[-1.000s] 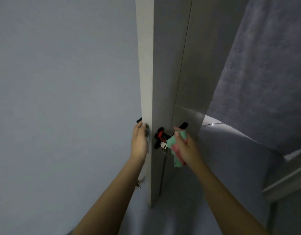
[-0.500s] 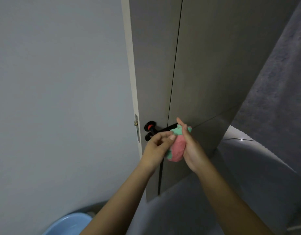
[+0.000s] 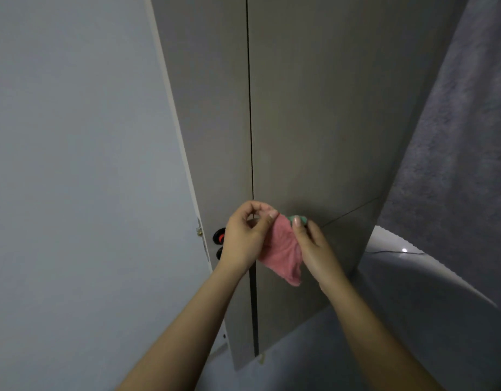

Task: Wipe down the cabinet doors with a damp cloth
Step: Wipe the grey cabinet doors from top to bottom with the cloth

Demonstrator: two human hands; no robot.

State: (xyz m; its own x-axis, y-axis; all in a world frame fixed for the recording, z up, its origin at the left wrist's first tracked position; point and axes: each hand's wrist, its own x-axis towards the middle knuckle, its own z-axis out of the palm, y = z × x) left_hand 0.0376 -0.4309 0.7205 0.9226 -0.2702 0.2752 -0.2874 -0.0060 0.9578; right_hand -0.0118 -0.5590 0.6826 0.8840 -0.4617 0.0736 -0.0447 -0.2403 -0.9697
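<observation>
Judging progress: the wiping looked unfinished, maybe hardly begun; no damp streaks showed on the cabinet doors [image 3: 314,122], though the dim light could have hidden them.
Cloth: a pink cloth [image 3: 283,252] with a green edge hung stretched between both hands, in front of the doors at about handle height and not pressed to them.
Left hand [image 3: 243,238]: fingers curled, thumb and fingertips pinching the cloth's upper left corner.
Right hand [image 3: 314,249]: thumb and fingers pinching the green edge at the top, the rest of the cloth drooping beside the palm.
Step in hand: it seemed the cloth was being spread or refolded before going to the panel.
Doors: two grey panels meeting at a dark seam, with black knobs [image 3: 219,244] just left of the left hand.
Left to do: by my reckoning, both panels.
</observation>
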